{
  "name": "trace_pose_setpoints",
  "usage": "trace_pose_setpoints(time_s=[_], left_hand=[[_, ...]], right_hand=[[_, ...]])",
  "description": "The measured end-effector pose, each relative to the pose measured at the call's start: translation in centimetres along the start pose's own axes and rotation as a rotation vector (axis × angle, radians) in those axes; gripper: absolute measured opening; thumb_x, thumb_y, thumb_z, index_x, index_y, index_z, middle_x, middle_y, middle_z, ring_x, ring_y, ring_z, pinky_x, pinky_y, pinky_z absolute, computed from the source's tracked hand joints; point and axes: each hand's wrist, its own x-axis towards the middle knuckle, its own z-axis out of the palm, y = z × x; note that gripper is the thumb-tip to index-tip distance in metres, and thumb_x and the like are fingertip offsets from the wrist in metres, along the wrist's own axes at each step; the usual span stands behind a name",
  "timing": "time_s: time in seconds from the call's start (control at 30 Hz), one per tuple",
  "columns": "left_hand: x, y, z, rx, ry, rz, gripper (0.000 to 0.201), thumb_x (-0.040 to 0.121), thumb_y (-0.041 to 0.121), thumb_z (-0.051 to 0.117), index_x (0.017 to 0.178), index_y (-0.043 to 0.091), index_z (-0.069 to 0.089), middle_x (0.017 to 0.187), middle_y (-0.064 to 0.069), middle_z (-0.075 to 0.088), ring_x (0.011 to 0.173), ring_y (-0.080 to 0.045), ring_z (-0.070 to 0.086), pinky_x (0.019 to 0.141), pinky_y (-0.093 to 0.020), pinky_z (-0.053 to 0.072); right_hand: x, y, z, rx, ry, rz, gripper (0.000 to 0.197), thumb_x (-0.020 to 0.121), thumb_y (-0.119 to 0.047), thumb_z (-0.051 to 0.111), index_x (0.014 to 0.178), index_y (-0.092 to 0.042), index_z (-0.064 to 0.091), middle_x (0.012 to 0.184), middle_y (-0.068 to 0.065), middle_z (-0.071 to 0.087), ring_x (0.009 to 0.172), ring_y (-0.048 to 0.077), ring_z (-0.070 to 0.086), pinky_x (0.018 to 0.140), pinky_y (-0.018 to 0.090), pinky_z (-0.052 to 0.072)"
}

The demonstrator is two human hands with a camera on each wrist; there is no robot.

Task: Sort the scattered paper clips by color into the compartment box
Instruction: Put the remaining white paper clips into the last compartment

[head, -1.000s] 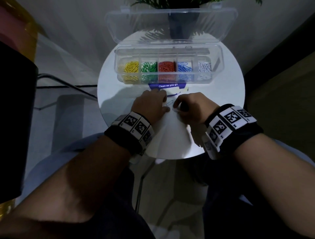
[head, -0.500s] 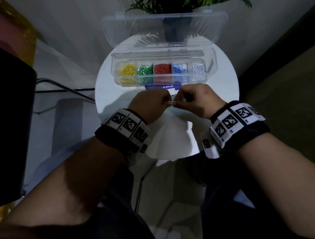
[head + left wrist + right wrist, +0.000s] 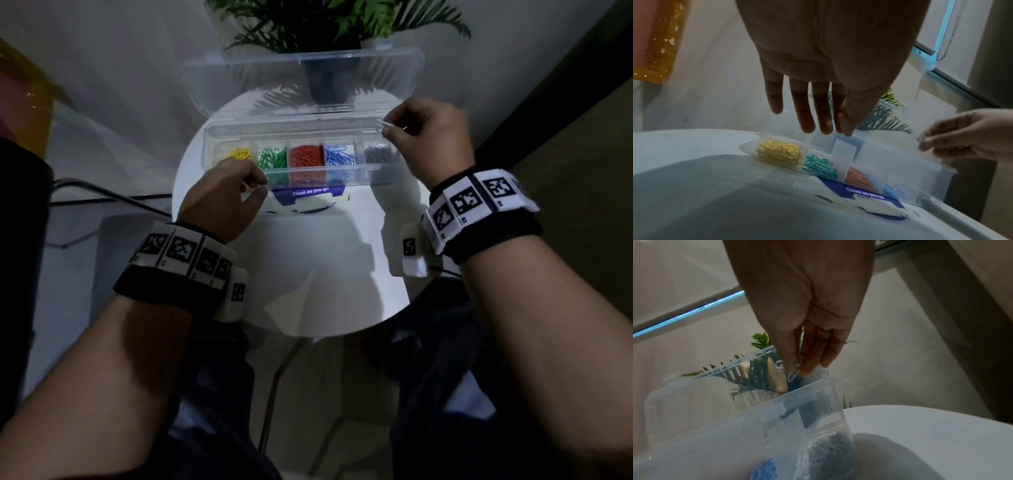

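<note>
A clear compartment box (image 3: 274, 128) stands open on the round white table (image 3: 308, 274). From left to right it holds yellow (image 3: 238, 153), green (image 3: 273, 158), red (image 3: 306, 156), blue (image 3: 339, 156) and white clips (image 3: 380, 152). My right hand (image 3: 387, 128) pinches a white paper clip (image 3: 792, 375) between thumb and fingers, just above the rim over the white compartment (image 3: 830, 456). My left hand (image 3: 255, 190) hovers at the box's front left with fingers straight (image 3: 813, 123) and holds nothing.
The box's clear lid (image 3: 301, 78) stands open behind it, with a potted plant (image 3: 329, 27) beyond. A blue "Clean as you go" sticker (image 3: 310, 197) lies on the table just in front of the box. The table's near edge curves above my lap.
The hands were together at the table's middle with a clip between them. The right hand has risen to the box's right end with the clip; the left has let go and moved left.
</note>
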Motion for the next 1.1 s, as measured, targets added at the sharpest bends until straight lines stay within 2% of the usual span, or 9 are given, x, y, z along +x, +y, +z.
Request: trace_pose_setpoints(time_s=[0.13,0.27,0.4,0.53,0.7,0.8,0.87,1.0,1.1], left_hand=[[0.3,0.3,-0.2,0.016,0.0,0.015,0.011,0.086,0.021,0.061,0.094,0.014,0.065,0.094,-0.005,0.06,0.073,-0.016,0.057,0.069,-0.026,0.043],[0.9,0.4,-0.5,-0.057,0.054,-0.007,0.008,0.085,0.021,0.062,0.091,0.017,0.065,0.093,-0.005,0.063,0.07,-0.019,0.06,0.073,-0.033,0.051],[1.2,0.7,-0.8,-0.097,0.063,-0.028,0.007,0.084,0.022,0.059,0.087,0.018,0.064,0.092,-0.006,0.064,0.072,-0.023,0.061,0.075,-0.039,0.053],[1.7,1.6,-2.4,-0.203,0.141,-0.13,0.007,0.079,0.031,0.053,0.081,0.028,0.059,0.086,-0.003,0.064,0.072,-0.021,0.059,0.074,-0.037,0.052],[2.6,3.0,-4.6,-0.057,0.389,-0.06,0.036,0.083,0.029,0.054,0.118,0.019,0.053,0.128,-0.008,0.045,0.12,-0.022,0.043,0.096,-0.025,0.035],[3.3,2.8,-4.5,0.08,0.217,-0.077,0.062,0.085,0.029,0.051,0.143,0.027,0.029,0.156,-0.003,0.017,0.143,-0.028,0.016,0.117,-0.045,0.016],[3.3,2.2,-4.1,0.11,0.137,-0.108,0.067,0.085,0.027,0.051,0.146,0.026,0.023,0.159,-0.002,0.008,0.146,-0.028,0.009,0.117,-0.054,0.009],[2.3,2.2,-4.4,0.06,0.307,-0.074,0.055,0.079,0.025,0.053,0.132,0.019,0.041,0.137,-0.009,0.041,0.13,-0.029,0.036,0.111,-0.055,0.024],[1.7,2.0,-4.4,0.012,0.301,-0.096,0.054,0.077,0.022,0.055,0.13,0.02,0.044,0.124,-0.011,0.045,0.118,-0.029,0.045,0.108,-0.05,0.031]], right_hand=[[0.6,1.0,0.7,-0.103,-0.061,0.032,0.02,0.081,-0.02,0.067,0.101,-0.016,0.071,0.089,-0.002,0.065,0.065,0.005,0.056,0.07,0.015,0.04],[0.5,1.1,0.6,-0.094,-0.014,-0.012,0.017,0.076,-0.008,0.064,0.092,-0.012,0.07,0.092,0.004,0.058,0.074,0.013,0.056,0.071,0.016,0.039],[0.4,0.6,0.4,-0.099,-0.041,-0.029,0.015,0.082,-0.014,0.062,0.093,-0.011,0.072,0.093,0.007,0.071,0.076,0.012,0.059,0.068,0.009,0.038],[0.8,-1.0,-1.1,-0.046,0.132,-0.079,0.026,0.083,-0.021,0.058,0.107,-0.016,0.065,0.104,0.001,0.056,0.085,0.01,0.053,0.078,0.015,0.041],[2.0,-3.9,-1.7,-0.316,0.149,-0.217,0.044,0.082,-0.025,0.053,0.126,-0.024,0.052,0.137,0.008,0.041,0.13,0.023,0.036,0.101,0.021,0.028],[2.0,-3.9,-0.9,-0.374,0.032,-0.252,0.05,0.083,-0.025,0.053,0.132,-0.027,0.045,0.14,0.003,0.043,0.133,0.024,0.035,0.112,0.043,0.028],[1.6,-3.6,-0.6,-0.344,0.049,-0.245,0.049,0.083,-0.023,0.053,0.131,-0.028,0.046,0.133,0.001,0.05,0.128,0.023,0.041,0.112,0.048,0.027],[0.3,-3.0,-0.6,-0.33,0.103,-0.261,0.037,0.084,-0.022,0.053,0.121,-0.027,0.054,0.12,0.001,0.057,0.118,0.024,0.048,0.108,0.046,0.03],[-0.8,-2.6,-0.6,-0.38,0.103,-0.273,0.025,0.086,-0.025,0.052,0.111,-0.024,0.059,0.113,0.003,0.059,0.109,0.029,0.052,0.101,0.038,0.03]])
